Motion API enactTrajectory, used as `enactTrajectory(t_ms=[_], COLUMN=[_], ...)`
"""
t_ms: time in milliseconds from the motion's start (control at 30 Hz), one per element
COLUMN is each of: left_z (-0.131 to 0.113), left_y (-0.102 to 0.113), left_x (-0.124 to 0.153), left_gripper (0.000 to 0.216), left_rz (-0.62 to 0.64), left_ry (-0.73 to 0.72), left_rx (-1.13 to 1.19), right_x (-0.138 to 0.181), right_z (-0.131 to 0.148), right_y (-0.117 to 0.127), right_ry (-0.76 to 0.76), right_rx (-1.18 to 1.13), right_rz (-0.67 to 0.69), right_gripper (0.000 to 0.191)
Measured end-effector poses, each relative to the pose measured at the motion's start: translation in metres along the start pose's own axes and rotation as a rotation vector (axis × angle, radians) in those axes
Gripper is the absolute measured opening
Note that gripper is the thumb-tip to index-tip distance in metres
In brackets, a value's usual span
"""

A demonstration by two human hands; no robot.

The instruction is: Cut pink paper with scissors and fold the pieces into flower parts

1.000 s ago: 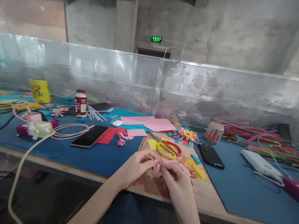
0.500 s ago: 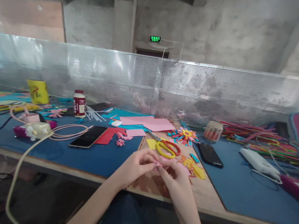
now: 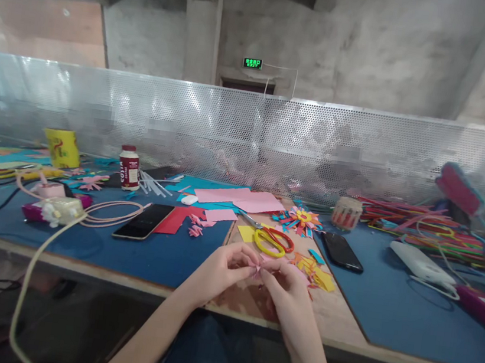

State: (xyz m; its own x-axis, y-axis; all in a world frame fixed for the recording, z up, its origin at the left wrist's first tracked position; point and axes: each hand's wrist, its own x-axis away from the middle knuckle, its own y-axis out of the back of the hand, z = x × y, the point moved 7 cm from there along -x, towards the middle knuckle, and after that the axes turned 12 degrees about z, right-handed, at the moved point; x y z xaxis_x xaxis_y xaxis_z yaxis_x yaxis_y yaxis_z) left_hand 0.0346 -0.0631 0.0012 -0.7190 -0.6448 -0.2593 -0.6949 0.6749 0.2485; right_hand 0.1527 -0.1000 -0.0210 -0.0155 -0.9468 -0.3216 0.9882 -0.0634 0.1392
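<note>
My left hand [image 3: 222, 273] and my right hand [image 3: 285, 291] meet above the near edge of the wooden board [image 3: 340, 319]. Both pinch a small pink folded paper piece [image 3: 256, 269] between their fingertips. Just beyond the hands lie yellow and red scissors [image 3: 274, 240] on a yellow paper scrap. Yellow and orange paper cuttings [image 3: 315, 272] sit to the right of my right hand. A finished paper flower [image 3: 302, 219] in several colours lies farther back.
Two black phones [image 3: 144, 220] [image 3: 342, 251] lie on the blue mat [image 3: 84, 232]. Pink and red paper sheets [image 3: 240, 198], a glue bottle [image 3: 130, 168], a yellow cup [image 3: 61, 148], cables, a white power bank [image 3: 421, 264] and coloured strips [image 3: 424, 226] crowd the table. A perforated metal screen [image 3: 248, 135] stands behind.
My fingertips have shifted slightly on the pink piece. At the far right, a pink and blue object held by another person has moved and tilted.
</note>
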Motion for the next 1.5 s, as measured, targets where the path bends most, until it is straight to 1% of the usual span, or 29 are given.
enactTrajectory(t_ms=[233,500,700,933,1200,1500], left_z=[-0.0002,-0.0059,-0.0031,-0.0059,-0.0056,0.0025], left_y=[0.0012,0.0008,0.0017,0.0017,-0.0005,0.0003], left_x=[0.0005,0.0005,0.0003,0.0006,-0.0008,-0.0005], left_gripper=[0.014,0.011,0.008,0.013,0.008,0.008], left_rz=[-0.013,-0.03,-0.027,-0.037,-0.01,0.003], left_ry=[0.009,-0.036,-0.032,-0.04,-0.067,-0.048], left_rx=[-0.002,-0.055,-0.047,-0.06,-0.038,-0.033], right_x=[0.0001,-0.0005,0.0006,-0.0001,0.0001,0.0012], right_z=[0.0032,0.0016,-0.0013,0.0026,-0.0015,0.0024], right_y=[0.0003,-0.0003,-0.0004,-0.0004,0.0001,0.0021], right_ry=[0.02,-0.019,-0.038,0.017,0.006,0.044], right_rx=[0.018,-0.02,-0.073,-0.059,-0.056,-0.023], right_rz=[-0.01,-0.024,-0.025,-0.028,-0.023,-0.055], right_gripper=[0.016,0.021,0.017,0.013,0.014,0.016])
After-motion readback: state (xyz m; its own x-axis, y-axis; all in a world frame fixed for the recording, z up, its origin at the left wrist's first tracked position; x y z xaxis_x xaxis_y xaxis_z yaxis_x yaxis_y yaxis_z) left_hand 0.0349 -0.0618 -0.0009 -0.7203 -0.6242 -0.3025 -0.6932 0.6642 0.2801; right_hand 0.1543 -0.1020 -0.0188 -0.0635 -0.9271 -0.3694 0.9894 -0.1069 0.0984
